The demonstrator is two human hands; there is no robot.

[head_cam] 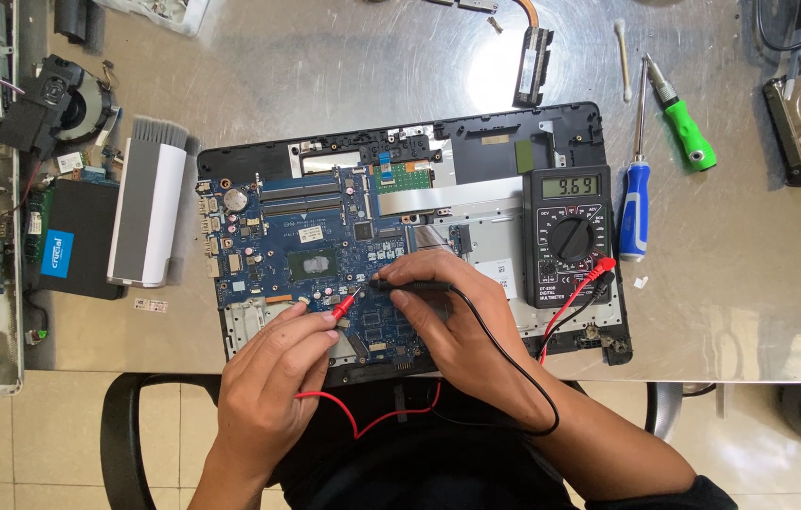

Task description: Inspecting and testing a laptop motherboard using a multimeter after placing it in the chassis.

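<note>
Left hand [268, 373] is closed in a pinch on the red probe [344, 304]. The probe's long axis runs up and to the right from that grip, with its tip ahead of the fingers on the blue board [268, 255].

Right hand [452, 321] is closed on the black probe [410, 283]. This probe lies nearly level, pointing left from the grip; its tip rests on the board just beyond the fingertips. The two tips stand near each other, the black one up and to the right of the red one. Exact contact points are too small to make out; both appear to touch components below the central chip [310, 263].

Red lead [362, 420] and black lead [504, 354] trail back from the grips, toward the person, then rise to the meter [567, 234], which lies to the right of the right hand on the open laptop case [561, 118], display lit.

Farther right of that hand: a blue screwdriver [634, 212] and a green screwdriver [683, 127]. Left of the left hand, well apart: a grey brush [145, 203] and a black drive [75, 241].
</note>
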